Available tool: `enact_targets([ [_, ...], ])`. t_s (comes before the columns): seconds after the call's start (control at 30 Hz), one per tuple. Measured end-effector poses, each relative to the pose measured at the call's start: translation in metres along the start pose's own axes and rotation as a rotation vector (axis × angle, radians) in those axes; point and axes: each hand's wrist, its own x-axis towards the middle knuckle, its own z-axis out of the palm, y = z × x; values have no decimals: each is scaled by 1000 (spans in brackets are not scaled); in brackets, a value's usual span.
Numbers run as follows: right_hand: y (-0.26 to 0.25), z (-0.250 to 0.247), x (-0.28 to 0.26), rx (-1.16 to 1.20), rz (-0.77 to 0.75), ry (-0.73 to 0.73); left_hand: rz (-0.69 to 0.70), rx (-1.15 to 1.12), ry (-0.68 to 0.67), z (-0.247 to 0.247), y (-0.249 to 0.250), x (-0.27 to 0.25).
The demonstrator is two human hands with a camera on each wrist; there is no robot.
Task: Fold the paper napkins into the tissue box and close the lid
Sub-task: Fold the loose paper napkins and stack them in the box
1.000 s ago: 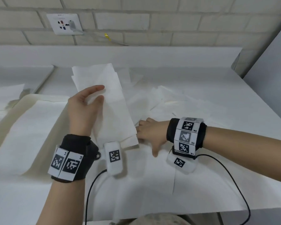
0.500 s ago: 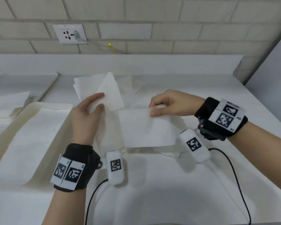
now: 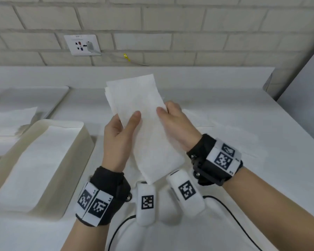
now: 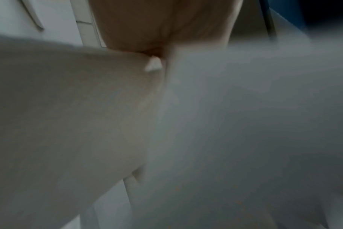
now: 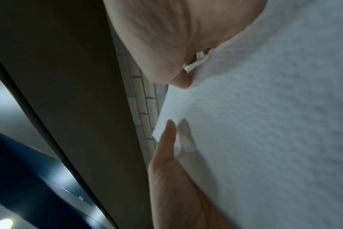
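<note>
Napkins [image 3: 143, 124], folded into a stack, stand between our hands above the table [image 3: 225, 205]. Our left hand [image 3: 119, 136] pinches one edge, our right hand [image 3: 174, 127] the other. We see the tissue box [image 3: 76, 160] open at left.

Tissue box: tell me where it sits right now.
In the head view the tissue box stands open on the table at lower left, just left of the left hand, with napkins lying inside.

folded paper napkins [image 3: 143, 124]: white, embossed, a long narrow stack with several layered edges at the far end; held up off the table, tilted, far end leaning left. tissue box [image 3: 76, 153]: cream, open-topped, at left, white napkins lying flat inside.
</note>
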Motion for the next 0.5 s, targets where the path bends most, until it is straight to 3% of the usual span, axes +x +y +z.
enact_targets([
  [0.17, 6, 12, -6, 72, 23, -135, -4, 76, 68, -7, -3, 0],
  [0.37, -1, 17, -11, 29, -52, -168, -32, 84, 59, -15, 3, -6],
  [0.5, 3, 21, -8, 195, 8, -147, -31, 103, 79, -19, 2, -6],
])
